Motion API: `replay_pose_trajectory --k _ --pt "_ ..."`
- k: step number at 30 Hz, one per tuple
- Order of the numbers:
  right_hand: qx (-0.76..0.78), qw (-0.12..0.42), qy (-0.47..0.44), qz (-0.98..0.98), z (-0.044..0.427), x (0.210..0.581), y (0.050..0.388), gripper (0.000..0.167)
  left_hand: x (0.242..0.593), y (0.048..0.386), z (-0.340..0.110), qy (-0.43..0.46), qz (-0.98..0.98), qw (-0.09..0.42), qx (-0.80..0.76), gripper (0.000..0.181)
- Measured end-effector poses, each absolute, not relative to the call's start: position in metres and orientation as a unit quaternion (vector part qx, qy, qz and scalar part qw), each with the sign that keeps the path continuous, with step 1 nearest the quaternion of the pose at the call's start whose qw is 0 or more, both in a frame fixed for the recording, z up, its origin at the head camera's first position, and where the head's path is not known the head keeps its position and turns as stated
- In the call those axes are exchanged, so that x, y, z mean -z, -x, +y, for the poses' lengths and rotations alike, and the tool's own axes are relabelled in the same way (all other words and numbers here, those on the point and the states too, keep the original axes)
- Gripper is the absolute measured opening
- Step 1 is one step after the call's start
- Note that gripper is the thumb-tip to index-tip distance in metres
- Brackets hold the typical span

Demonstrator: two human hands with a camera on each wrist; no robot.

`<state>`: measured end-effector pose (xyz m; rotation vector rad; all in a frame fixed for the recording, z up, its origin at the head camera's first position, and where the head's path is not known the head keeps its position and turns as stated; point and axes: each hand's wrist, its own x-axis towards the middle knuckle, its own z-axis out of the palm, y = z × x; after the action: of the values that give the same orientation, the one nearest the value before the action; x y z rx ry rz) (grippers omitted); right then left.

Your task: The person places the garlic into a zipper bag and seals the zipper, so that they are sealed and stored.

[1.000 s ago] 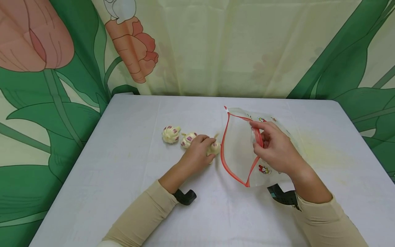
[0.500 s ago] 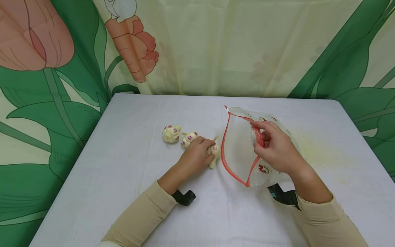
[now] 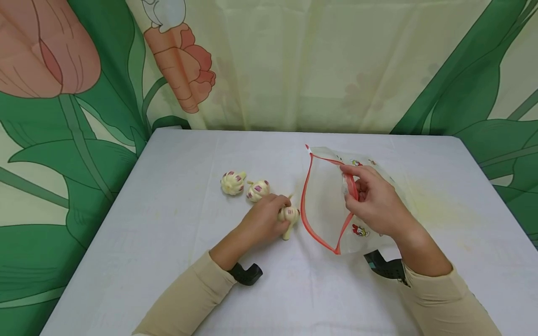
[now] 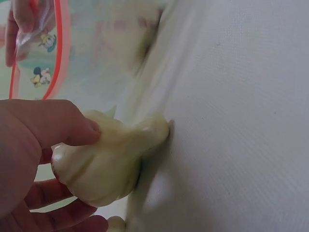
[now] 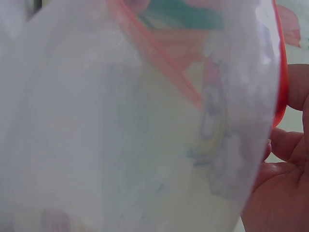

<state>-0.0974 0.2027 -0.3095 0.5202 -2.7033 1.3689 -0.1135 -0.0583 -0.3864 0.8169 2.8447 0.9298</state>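
Note:
In the head view, my left hand [image 3: 265, 218] holds a garlic bulb [image 3: 290, 214] near the mouth of a clear plastic bag [image 3: 328, 200] with a red zip edge. The left wrist view shows the thumb on one side of the pale bulb [image 4: 104, 162] and curled fingers on the other, its stem pointing toward the white tabletop. My right hand [image 3: 376, 200] pinches the bag's red edge and keeps the mouth spread. Seen from the right wrist, the translucent bag [image 5: 145, 145] covers most of the view, beside the fingers.
Two more purple-marked garlic bulbs lie on the white table [image 3: 168, 261]: one at the left [image 3: 233, 183], another bulb [image 3: 258, 191] just behind my left hand. Behind the table's far edge hangs a printed curtain [image 3: 294, 65].
My left hand has drawn slightly back toward me with the garlic bulb, uncovering more of the middle bulb. My right hand and the bag have stayed put.

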Motion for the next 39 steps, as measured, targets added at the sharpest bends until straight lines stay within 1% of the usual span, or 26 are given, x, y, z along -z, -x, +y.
replay_pose_trajectory --k 5,14,23,29,35,39 --pt "-0.438 0.036 -0.173 -0.882 0.202 0.309 0.097 0.055 0.381 0.108 -0.061 -0.247 0.922 0.01 -0.297 0.031" --pt "-0.434 0.035 -0.174 -0.883 0.201 0.308 0.098 0.055 0.359 0.099 -0.063 -0.225 0.923 -0.045 -0.309 0.035" --pt "-0.433 0.033 -0.173 -0.884 0.201 0.308 0.099 0.056 0.342 0.101 -0.066 -0.229 0.909 -0.078 -0.339 0.034" --pt "-0.437 0.026 -0.172 -0.883 0.201 0.308 0.099 0.055 0.33 0.101 -0.063 -0.236 0.9 -0.079 -0.359 0.033" --pt "-0.437 0.031 -0.173 -0.882 0.2 0.308 0.099 0.056 0.319 0.1 -0.052 -0.253 0.887 -0.08 -0.378 0.033" --pt "-0.435 0.035 -0.172 -0.883 0.2 0.308 0.098 0.056 0.319 0.101 -0.043 -0.261 0.882 -0.065 -0.387 0.035"
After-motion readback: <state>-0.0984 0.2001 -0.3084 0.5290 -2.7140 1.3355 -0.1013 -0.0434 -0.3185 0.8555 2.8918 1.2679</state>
